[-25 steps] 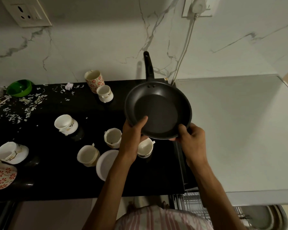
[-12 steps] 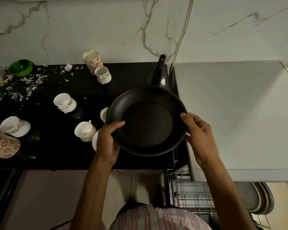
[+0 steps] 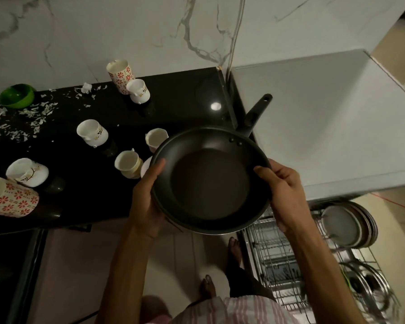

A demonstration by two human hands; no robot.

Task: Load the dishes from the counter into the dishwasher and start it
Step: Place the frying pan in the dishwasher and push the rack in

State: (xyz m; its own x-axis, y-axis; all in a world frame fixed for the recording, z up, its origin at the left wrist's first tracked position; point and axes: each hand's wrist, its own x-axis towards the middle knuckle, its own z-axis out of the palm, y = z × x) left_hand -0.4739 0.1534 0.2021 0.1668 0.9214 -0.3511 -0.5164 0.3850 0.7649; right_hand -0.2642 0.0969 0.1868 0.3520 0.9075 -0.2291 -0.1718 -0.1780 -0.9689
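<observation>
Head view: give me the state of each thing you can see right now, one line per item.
Frying pan: empty, held level off the counter.
Left hand: grips the pan's left rim.
Right hand: grips the pan's right rim.
Dishwasher rack: pulled out, mostly bare near the pan.
Plates: standing on edge in the rack.
Cups: on the black counter, not loaded.
Green bowl: on the counter.

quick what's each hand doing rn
Left hand: holding the frying pan by its left rim.
Right hand: holding the pan's right rim.
</observation>
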